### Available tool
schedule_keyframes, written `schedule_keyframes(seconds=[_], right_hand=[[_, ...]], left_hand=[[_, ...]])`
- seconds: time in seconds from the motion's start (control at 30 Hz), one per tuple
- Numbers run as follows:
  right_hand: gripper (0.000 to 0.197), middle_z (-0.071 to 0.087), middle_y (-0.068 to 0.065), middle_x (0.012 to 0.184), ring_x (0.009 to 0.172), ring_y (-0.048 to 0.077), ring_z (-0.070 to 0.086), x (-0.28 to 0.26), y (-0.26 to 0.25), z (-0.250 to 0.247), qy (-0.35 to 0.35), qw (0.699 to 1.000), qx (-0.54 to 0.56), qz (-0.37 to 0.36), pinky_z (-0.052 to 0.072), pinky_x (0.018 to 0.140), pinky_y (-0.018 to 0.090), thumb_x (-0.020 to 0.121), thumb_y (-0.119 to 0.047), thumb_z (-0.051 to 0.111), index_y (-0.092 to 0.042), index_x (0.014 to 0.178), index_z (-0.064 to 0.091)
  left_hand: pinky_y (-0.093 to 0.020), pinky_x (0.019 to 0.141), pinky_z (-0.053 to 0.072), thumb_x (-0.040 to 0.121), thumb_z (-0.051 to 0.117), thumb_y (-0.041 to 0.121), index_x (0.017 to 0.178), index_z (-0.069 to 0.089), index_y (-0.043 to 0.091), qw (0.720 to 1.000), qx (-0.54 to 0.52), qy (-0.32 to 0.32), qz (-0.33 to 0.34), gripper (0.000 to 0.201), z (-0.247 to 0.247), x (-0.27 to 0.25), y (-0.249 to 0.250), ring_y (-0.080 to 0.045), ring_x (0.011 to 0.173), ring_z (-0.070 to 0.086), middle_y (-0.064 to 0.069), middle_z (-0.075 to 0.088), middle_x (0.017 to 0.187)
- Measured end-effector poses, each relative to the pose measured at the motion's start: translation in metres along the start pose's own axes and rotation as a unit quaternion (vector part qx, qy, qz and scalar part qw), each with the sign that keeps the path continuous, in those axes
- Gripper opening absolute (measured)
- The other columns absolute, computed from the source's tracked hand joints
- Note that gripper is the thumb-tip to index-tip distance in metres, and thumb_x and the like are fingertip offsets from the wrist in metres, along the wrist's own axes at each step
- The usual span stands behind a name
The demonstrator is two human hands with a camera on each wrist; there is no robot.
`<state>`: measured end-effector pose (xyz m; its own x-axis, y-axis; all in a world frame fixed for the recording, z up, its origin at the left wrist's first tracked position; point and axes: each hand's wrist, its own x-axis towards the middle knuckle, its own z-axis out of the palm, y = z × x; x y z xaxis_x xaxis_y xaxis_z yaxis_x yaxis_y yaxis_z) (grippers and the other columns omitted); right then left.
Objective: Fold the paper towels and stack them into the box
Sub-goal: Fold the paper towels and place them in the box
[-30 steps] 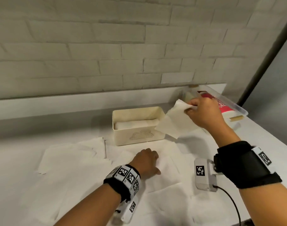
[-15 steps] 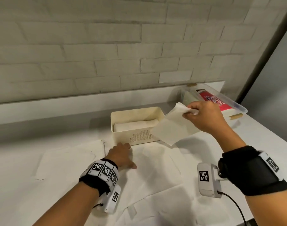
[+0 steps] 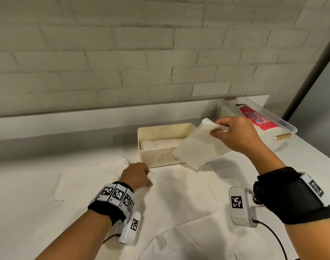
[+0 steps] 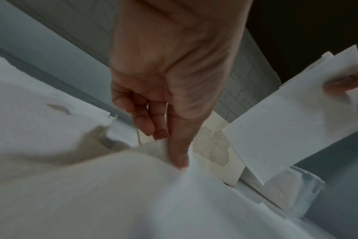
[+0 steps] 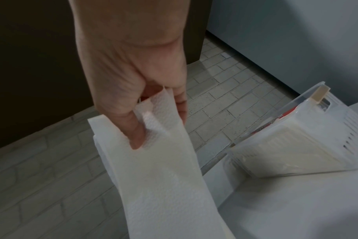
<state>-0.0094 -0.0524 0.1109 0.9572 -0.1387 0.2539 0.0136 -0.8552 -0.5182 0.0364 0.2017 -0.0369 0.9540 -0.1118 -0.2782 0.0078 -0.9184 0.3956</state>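
Observation:
A cream box stands at the back of the white table, with folded towels inside. My right hand pinches a folded paper towel by its top corner and holds it in the air over the box's right end; the right wrist view shows thumb and fingers on that towel. My left hand pinches the far corner of a flat paper towel lying on the table just in front of the box. In the left wrist view the thumb and fingers grip that towel's raised corner.
Several more loose towels lie spread over the table to the left and near me. A clear plastic bin with a red-labelled pack stands at the back right. A brick wall and a ledge run behind the box.
My left hand has moved away from me and leftward across the table to the towel's far corner and taken hold of it. My right hand keeps the folded towel raised near the box.

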Motion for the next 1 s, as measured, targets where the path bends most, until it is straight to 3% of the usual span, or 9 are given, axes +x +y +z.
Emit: schedule_keyframes(seconds=[0.17, 0.3, 0.4, 0.47, 0.53, 0.67, 0.73, 0.83, 1.0], right_hand=[[0.013, 0.063, 0.009, 0.08, 0.075, 0.018, 0.051, 0.0, -0.008, 0.004, -0.008, 1.0, 0.002, 0.001, 0.034, 0.052, 0.015, 0.083, -0.021, 0.067, -0.012, 0.09, 0.071], [0.013, 0.06, 0.005, 0.076, 0.075, 0.018, 0.051, -0.002, -0.016, 0.007, -0.019, 1.0, 0.003, -0.009, 0.032, 0.052, 0.014, 0.084, -0.021, 0.066, -0.011, 0.091, 0.071], [0.013, 0.057, 0.001, 0.074, 0.073, 0.015, 0.049, -0.003, -0.019, 0.006, -0.023, 1.0, 0.0, -0.014, 0.03, 0.052, 0.012, 0.085, -0.022, 0.066, -0.014, 0.093, 0.071], [0.012, 0.057, 0.0, 0.072, 0.072, 0.015, 0.048, -0.005, -0.019, 0.003, -0.021, 1.0, -0.004, -0.016, 0.029, 0.051, 0.012, 0.085, -0.023, 0.066, -0.014, 0.091, 0.071], [0.012, 0.058, 0.001, 0.074, 0.071, 0.015, 0.048, -0.007, -0.018, -0.001, -0.018, 1.0, -0.007, -0.015, 0.03, 0.048, 0.011, 0.084, -0.023, 0.066, -0.014, 0.09, 0.071], [0.011, 0.061, 0.005, 0.075, 0.06, 0.011, 0.047, -0.011, -0.015, -0.012, -0.021, 1.0, -0.004, -0.014, 0.033, 0.049, 0.018, 0.082, -0.023, 0.068, -0.014, 0.087, 0.071], [0.009, 0.063, 0.005, 0.076, 0.058, 0.008, 0.047, -0.012, -0.013, -0.02, -0.033, 0.999, 0.003, -0.017, 0.035, 0.049, 0.02, 0.081, -0.023, 0.07, -0.015, 0.085, 0.07], [0.007, 0.06, -0.004, 0.068, 0.061, 0.011, 0.051, -0.016, -0.015, -0.034, -0.09, 0.996, 0.008, -0.024, 0.037, 0.05, 0.021, 0.078, -0.024, 0.073, -0.022, 0.076, 0.067], [0.009, 0.066, -0.011, 0.064, 0.063, 0.001, 0.056, -0.025, -0.032, -0.053, -0.247, 0.967, 0.033, -0.052, 0.042, 0.058, 0.013, 0.071, -0.019, 0.078, -0.025, 0.071, 0.072]], left_hand=[[-0.031, 0.083, 0.048, 0.074, 0.075, 0.033, 0.103, 0.061, 0.017, 0.992, -0.073, 0.101, 0.031, 0.036, 0.003, -0.007, 0.007, -0.019, 0.098, 0.057, -0.002, 0.063, 0.102], [-0.032, 0.085, 0.051, 0.07, 0.072, 0.05, 0.102, 0.059, 0.021, 0.997, -0.073, -0.007, 0.015, 0.046, 0.029, -0.018, 0.023, -0.016, 0.093, 0.06, 0.003, 0.061, 0.1], [-0.029, 0.086, 0.05, 0.067, 0.079, 0.04, 0.098, 0.059, 0.02, 0.994, -0.106, -0.033, 0.012, 0.042, 0.039, -0.012, 0.03, -0.016, 0.095, 0.059, 0.001, 0.061, 0.102], [-0.018, 0.071, 0.046, 0.069, 0.081, 0.029, 0.078, 0.057, 0.022, 0.989, -0.139, -0.045, 0.016, 0.027, 0.038, -0.009, 0.031, -0.011, 0.083, 0.056, 0.005, 0.059, 0.088], [-0.014, 0.058, 0.038, 0.07, 0.08, 0.022, 0.064, 0.051, 0.023, 0.984, -0.17, -0.053, 0.022, 0.029, 0.037, -0.007, 0.029, -0.006, 0.068, 0.049, 0.01, 0.053, 0.073], [-0.014, 0.056, 0.036, 0.075, 0.075, 0.023, 0.066, 0.05, 0.024, 0.973, -0.224, -0.032, 0.041, 0.027, 0.025, -0.009, 0.023, -0.003, 0.064, 0.045, 0.01, 0.051, 0.073], [-0.016, 0.056, 0.037, 0.077, 0.073, 0.022, 0.072, 0.052, 0.022, 0.96, -0.275, -0.022, 0.044, 0.022, 0.014, -0.013, 0.019, -0.006, 0.066, 0.048, 0.007, 0.051, 0.075], [-0.017, 0.053, 0.044, 0.08, 0.072, 0.009, 0.081, 0.051, 0.017, 0.912, -0.409, -0.016, 0.039, 0.022, -0.008, -0.02, 0.017, -0.011, 0.063, 0.054, 0.0, 0.058, 0.079], [-0.023, 0.06, 0.054, 0.076, 0.072, -0.002, 0.109, 0.048, 0.013, 0.85, -0.522, 0.026, 0.066, 0.043, -0.041, -0.025, 0.024, -0.015, 0.075, 0.063, -0.007, 0.063, 0.096]])
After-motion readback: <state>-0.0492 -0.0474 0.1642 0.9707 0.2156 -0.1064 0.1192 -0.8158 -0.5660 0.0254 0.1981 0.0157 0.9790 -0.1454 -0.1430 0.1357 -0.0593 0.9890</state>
